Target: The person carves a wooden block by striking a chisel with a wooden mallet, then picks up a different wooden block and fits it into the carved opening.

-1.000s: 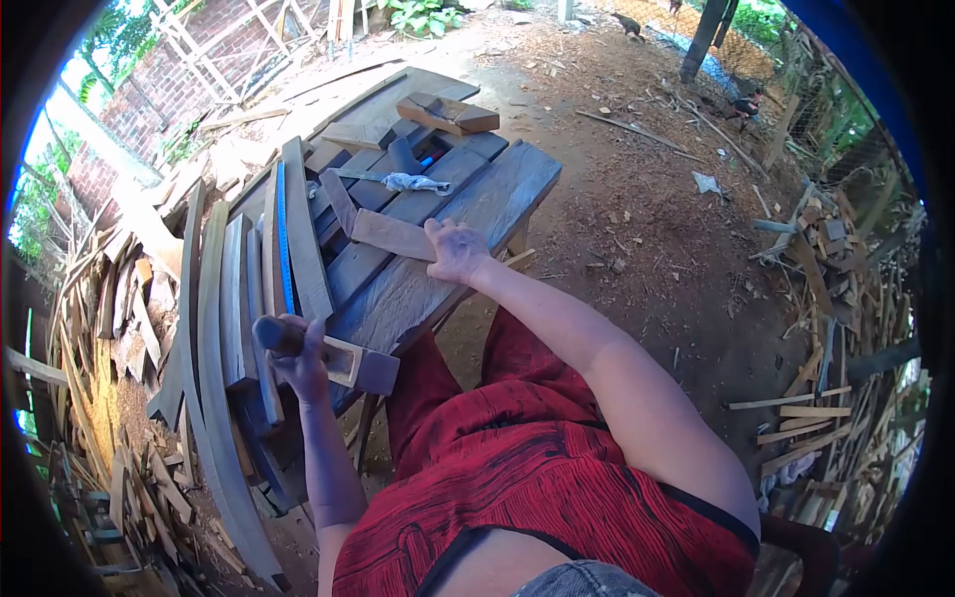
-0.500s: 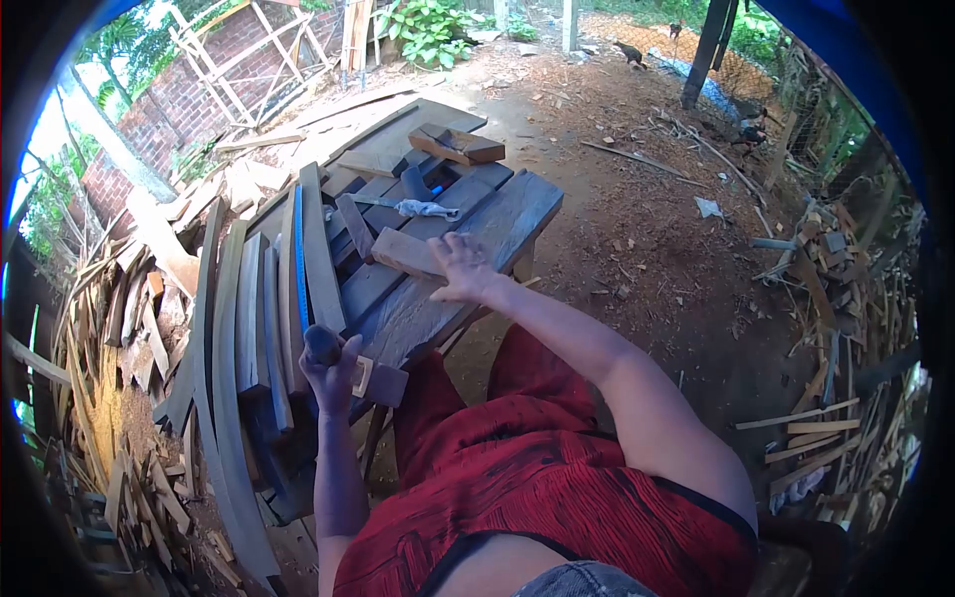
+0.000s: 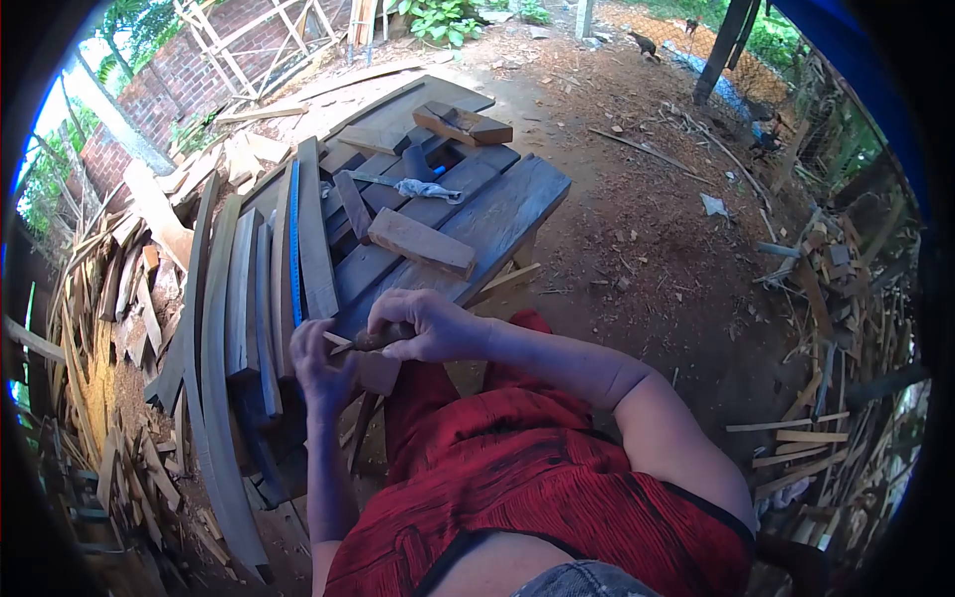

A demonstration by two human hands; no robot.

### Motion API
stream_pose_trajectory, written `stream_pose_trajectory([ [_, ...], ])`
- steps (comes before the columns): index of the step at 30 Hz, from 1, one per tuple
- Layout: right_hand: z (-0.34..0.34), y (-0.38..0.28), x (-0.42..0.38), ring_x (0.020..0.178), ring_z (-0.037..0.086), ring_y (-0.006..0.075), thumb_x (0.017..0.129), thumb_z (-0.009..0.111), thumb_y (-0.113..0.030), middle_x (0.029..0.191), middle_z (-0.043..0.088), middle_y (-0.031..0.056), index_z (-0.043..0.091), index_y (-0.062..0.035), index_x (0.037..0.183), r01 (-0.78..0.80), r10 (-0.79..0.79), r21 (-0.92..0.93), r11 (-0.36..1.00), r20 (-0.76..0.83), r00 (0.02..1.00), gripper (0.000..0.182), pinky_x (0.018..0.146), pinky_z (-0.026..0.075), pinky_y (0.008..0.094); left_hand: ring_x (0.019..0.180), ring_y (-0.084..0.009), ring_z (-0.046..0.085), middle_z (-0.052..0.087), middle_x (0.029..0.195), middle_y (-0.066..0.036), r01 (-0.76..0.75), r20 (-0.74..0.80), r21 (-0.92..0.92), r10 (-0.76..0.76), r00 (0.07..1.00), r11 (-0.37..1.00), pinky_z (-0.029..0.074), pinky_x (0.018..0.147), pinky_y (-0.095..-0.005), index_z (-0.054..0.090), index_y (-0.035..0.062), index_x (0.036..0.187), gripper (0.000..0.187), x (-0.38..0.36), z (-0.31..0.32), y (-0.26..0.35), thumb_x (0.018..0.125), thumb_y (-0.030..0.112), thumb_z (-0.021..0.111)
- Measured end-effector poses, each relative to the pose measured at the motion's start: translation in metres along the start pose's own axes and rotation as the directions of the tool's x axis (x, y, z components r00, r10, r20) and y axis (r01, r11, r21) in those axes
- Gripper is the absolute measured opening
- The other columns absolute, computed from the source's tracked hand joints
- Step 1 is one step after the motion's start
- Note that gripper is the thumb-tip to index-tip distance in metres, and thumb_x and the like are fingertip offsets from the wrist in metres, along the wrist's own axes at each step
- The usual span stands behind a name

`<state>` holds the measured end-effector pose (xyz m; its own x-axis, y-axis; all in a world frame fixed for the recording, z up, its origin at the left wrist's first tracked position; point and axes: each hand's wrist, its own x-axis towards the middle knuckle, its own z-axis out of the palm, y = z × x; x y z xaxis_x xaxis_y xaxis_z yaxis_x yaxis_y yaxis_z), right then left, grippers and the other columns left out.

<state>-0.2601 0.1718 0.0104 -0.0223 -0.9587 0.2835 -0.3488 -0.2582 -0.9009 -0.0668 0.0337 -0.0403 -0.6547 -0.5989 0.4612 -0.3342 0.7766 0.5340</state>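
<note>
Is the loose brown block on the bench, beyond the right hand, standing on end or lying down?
Lying down: on the bench, the brown block shows a long face turned up.

The setting is an open-air yard with a brown earth floor (image 3: 637, 239) strewn with pale wood chips. At the far left runs a red brick wall (image 3: 169, 88), with a pale wooden lattice frame (image 3: 213, 50) in front of it and green foliage beyond. A low, broad-leaved green plant (image 3: 438, 22) grows at the far edge. To the right, a dark upright post (image 3: 724, 60) stands beside orange-toned mesh fencing (image 3: 768, 85), beneath a deep blue sheet (image 3: 858, 75). Heaps of split scrap timber line the left side (image 3: 124, 284) and the right. The tabletop, made of weathered grey planks (image 3: 522, 209), lies in shade; strong daylight whitens the ground behind it.
</note>
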Motion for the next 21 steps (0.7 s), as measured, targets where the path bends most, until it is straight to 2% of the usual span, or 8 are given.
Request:
stream_pose_trajectory([
  [1, 0.001, 0.004, -0.001, 0.095, 0.060, 0.0229, 0.071, 0.074, -0.009, 0.099, 0.060, 0.0094, 0.061, -0.0040, 0.103, 0.020, -0.021, -0.023, 1.000, -0.031, 0.999, 0.035, 0.081, 0.048, 0.0325, 0.116, -0.0325, 0.048, 0.054, 0.114, -0.016, 0.031, -0.075, 0.112, -0.023, 0.997, 0.993, 0.037, 0.101, -0.0401, 0.057, 0.0041, 0.110, 0.049, -0.005, -0.005, -0.013, 0.064, 0.009, 0.071],
  [4, 0.001, 0.004, -0.002, 0.091, 0.061, 0.0235, 0.070, 0.074, -0.009, 0.095, 0.060, 0.0099, 0.062, -0.0028, 0.100, 0.024, -0.028, -0.076, 0.997, -0.058, 0.998, 0.034, 0.079, 0.048, 0.0325, 0.117, -0.0337, 0.048, 0.052, 0.119, -0.017, 0.241, 0.010, 0.051, -0.242, 0.970, 0.969, 0.037, 0.102, -0.0404, 0.054, 0.0041, 0.119, 0.054, -0.013, -0.016, -0.033, 0.067, 0.006, 0.066],
  [5, 0.001, 0.003, -0.002, 0.088, 0.061, 0.0240, 0.069, 0.074, -0.010, 0.093, 0.061, 0.0100, 0.062, -0.0024, 0.099, 0.013, -0.018, -0.103, 0.995, -0.045, 0.999, 0.033, 0.079, 0.048, 0.0325, 0.117, -0.0337, 0.048, 0.052, 0.119, -0.017, 0.236, 0.017, 0.050, -0.237, 0.971, 0.970, 0.037, 0.102, -0.0404, 0.054, 0.0041, 0.119, 0.054, -0.016, -0.015, -0.041, 0.067, 0.006, 0.066],
  [8, 0.002, 0.005, -0.001, 0.082, 0.062, 0.0243, 0.069, 0.073, -0.008, 0.090, 0.061, 0.0100, 0.062, -0.0023, 0.096, 0.040, -0.048, -0.097, 0.995, -0.086, 0.995, 0.029, 0.075, 0.049, 0.0322, 0.115, -0.0327, 0.051, 0.054, 0.120, -0.019, 0.374, 0.112, -0.218, -0.358, 0.927, 0.901, 0.037, 0.102, -0.0408, 0.051, 0.0008, 0.127, 0.054, -0.022, 0.005, -0.070, 0.073, 0.005, 0.054],
  [9, 0.003, 0.006, -0.003, 0.082, 0.062, 0.0243, 0.069, 0.073, -0.008, 0.090, 0.061, 0.0100, 0.062, -0.0023, 0.096, 0.039, -0.048, -0.099, 0.994, -0.086, 0.995, 0.029, 0.075, 0.049, 0.0322, 0.115, -0.0327, 0.051, 0.054, 0.120, -0.019, 0.374, 0.112, -0.220, -0.357, 0.927, 0.901, 0.037, 0.102, -0.0408, 0.051, 0.0008, 0.127, 0.054, -0.023, 0.010, -0.073, 0.073, 0.005, 0.054],
  [11, 0.004, 0.008, -0.008, 0.078, 0.062, 0.0235, 0.069, 0.072, -0.007, 0.090, 0.061, 0.0097, 0.063, -0.0027, 0.092, 0.052, -0.064, -0.145, 0.988, -0.082, 0.995, 0.026, 0.069, 0.049, 0.0328, 0.112, -0.0324, 0.052, 0.057, 0.116, -0.018, 0.280, 0.003, -0.006, -0.280, 0.960, 0.960, 0.038, 0.100, -0.0401, 0.053, 0.0003, 0.126, 0.051, -0.025, 0.019, -0.078, 0.076, 0.008, 0.048],
  [15, -0.002, -0.008, -0.012, 0.072, 0.062, 0.0225, 0.068, 0.071, -0.005, 0.087, 0.061, 0.0095, 0.063, -0.0032, 0.090, 0.054, -0.062, -0.179, 0.982, -0.040, 0.997, 0.023, 0.063, 0.048, 0.0325, 0.109, -0.0323, 0.053, 0.059, 0.114, -0.018, 0.257, -0.037, 0.015, -0.256, 0.966, 0.966, 0.039, 0.098, -0.0399, 0.054, 0.0017, 0.126, 0.051, -0.027, 0.023, -0.075, 0.077, 0.009, 0.044],
  [21, 0.006, -0.012, -0.012, 0.071, 0.063, 0.0251, 0.068, 0.069, -0.005, 0.083, 0.060, 0.0090, 0.062, -0.0048, 0.086, 0.135, -0.163, -0.194, 0.972, -0.138, 0.977, 0.020, 0.062, 0.049, 0.0341, 0.106, -0.0298, 0.054, 0.059, 0.111, -0.015, 0.284, -0.078, -0.012, -0.284, 0.956, 0.959, 0.039, 0.097, -0.0388, 0.055, 0.0046, 0.127, 0.051, -0.029, 0.028, -0.074, 0.078, 0.009, 0.044],
])
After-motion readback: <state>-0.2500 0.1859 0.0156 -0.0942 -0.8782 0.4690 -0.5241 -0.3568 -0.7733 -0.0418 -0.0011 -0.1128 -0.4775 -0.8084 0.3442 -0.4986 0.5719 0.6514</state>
